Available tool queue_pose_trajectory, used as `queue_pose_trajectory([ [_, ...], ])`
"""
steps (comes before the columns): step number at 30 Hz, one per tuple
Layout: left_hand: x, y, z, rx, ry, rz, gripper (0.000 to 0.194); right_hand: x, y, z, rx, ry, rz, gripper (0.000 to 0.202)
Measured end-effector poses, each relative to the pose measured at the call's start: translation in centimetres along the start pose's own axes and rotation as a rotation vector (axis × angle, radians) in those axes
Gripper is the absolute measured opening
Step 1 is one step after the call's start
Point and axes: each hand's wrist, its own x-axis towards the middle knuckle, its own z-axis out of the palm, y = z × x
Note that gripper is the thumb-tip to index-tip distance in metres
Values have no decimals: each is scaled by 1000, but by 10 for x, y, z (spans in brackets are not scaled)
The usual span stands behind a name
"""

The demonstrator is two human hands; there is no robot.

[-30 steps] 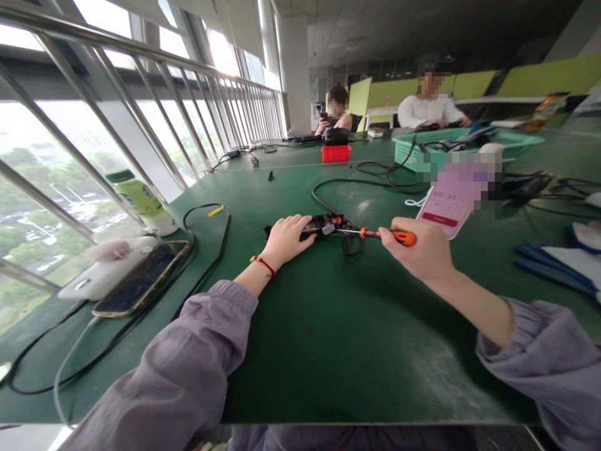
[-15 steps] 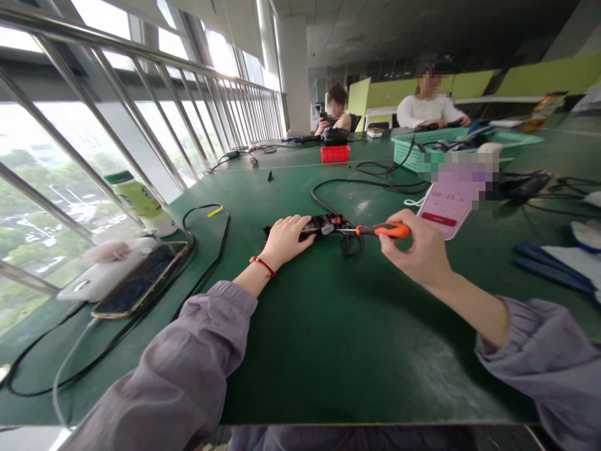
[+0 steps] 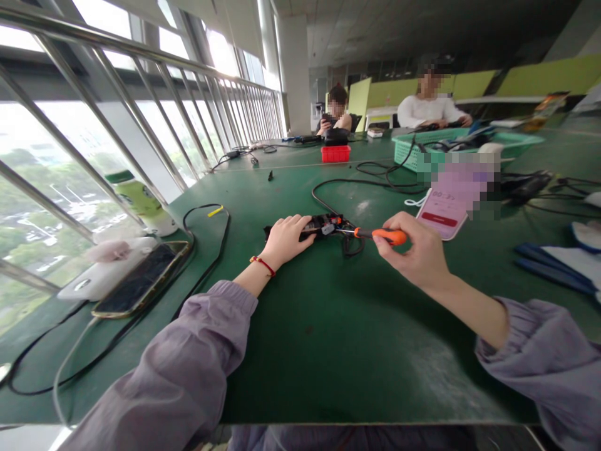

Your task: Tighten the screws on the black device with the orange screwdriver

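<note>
My left hand [image 3: 288, 241] is wrapped over a dark, long device with exposed inner parts [image 3: 327, 225], pressing it to the green table [image 3: 300, 351]. Orange and grey bits show at the device's right end, and a black cable [image 3: 354, 245] lies beside it. Between the thumb and fingers of my right hand [image 3: 416, 250] is an orange and black screwdriver [image 3: 389, 236], held almost level. Its thin shaft points left into the device's right end; whether the tip touches a screw is too small to tell.
A lit phone [image 3: 448, 203] stands tilted behind my right hand. At the back are a red box [image 3: 335, 154] and a green basket [image 3: 408, 153] of gear. Gloves [image 3: 558, 266] lie right; a dark phone [image 3: 143, 282] and a bottle [image 3: 141, 203] are left. Two people sit beyond.
The fingers of my right hand have shifted on the screwdriver's handle, and its handle end has dipped slightly. My left hand and the device have stayed put.
</note>
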Motion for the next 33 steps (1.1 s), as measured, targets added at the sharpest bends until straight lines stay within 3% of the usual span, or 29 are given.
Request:
queue_pose_trajectory([
  [3, 0, 0, 1, 1, -1, 0, 38, -1, 0, 1, -32, -30, -25, 23],
  [8, 0, -1, 1, -3, 3, 3, 38, 0, -1, 1, 38, 27, -16, 14],
  [14, 0, 0, 0, -10, -3, -1, 37, -1, -1, 1, -11, -29, -65, 23],
  [19, 0, 1, -1, -24, -4, -6, 38, -1, -1, 2, 67, 20, -36, 14],
  [24, 0, 1, -1, -23, -11, -15, 38, -2, -3, 2, -3, -56, -77, 22],
  [30, 0, 1, -1, -22, -9, -11, 38, -3, -2, 3, 61, 1, -32, 14],
  [33, 0, 1, -1, -18, -7, -14, 38, -2, -3, 3, 26, -35, -57, 18],
])
